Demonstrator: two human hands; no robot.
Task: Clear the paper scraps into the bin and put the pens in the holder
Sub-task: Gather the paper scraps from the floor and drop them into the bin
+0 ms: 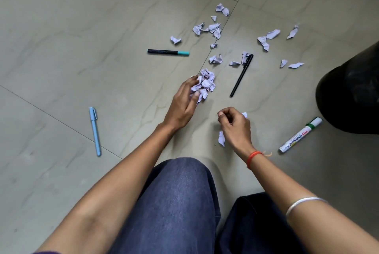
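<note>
My left hand [182, 102] grips a bunch of crumpled pale-lilac paper scraps [205, 84] just above the tiled floor. My right hand [235, 126] is closed on a small scrap [245, 114] that peeks out past the fingers; another scrap [222, 139] lies beside that wrist. Several more scraps [214, 28] are scattered farther out. A black pen [241, 75] lies right of my left hand. A black marker with a teal cap [168, 52], a light blue pen [95, 130] and a white whiteboard marker with a green cap [300, 135] also lie on the floor.
A black bin [352, 89] stands at the right edge, close to the whiteboard marker. My knees in dark blue trousers [180, 202] fill the bottom centre. No pen holder is in view. Grey floor tiles [82, 28] stretch to the left.
</note>
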